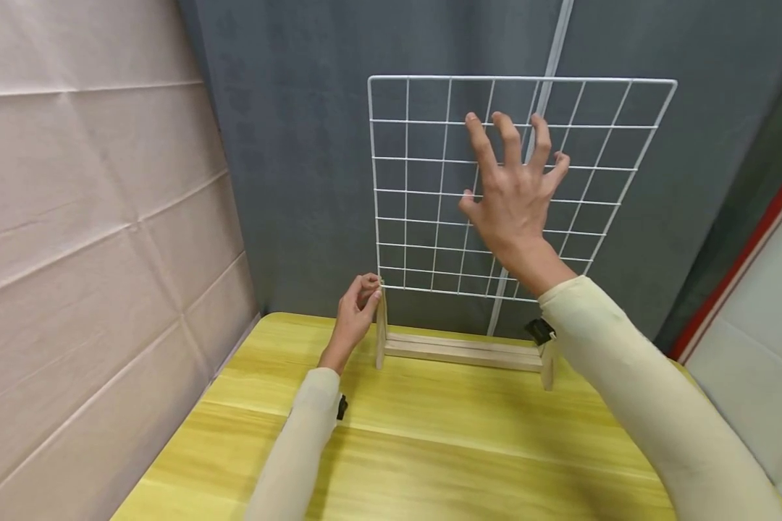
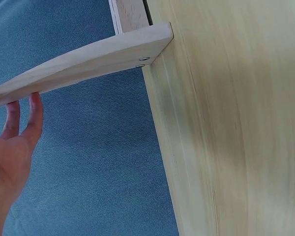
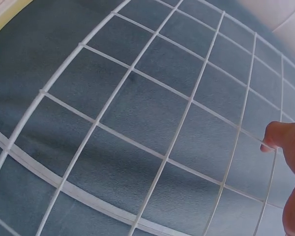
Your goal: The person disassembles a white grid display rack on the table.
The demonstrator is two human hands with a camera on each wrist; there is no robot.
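Grey curtain (image 1: pixel 287 145), yellow wooden table (image 1: pixel 430 449)

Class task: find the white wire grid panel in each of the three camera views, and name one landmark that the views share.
Head: white wire grid panel upper centre, upright on the wooden stand.
Left wrist: not in it; only the stand's upright shows.
Right wrist: fills the frame, fingertip at right.
Shared landmark: the grey-blue curtain behind.

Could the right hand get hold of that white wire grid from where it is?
Probably yes: the right hand is spread open just before the white wire grid, nothing between them.
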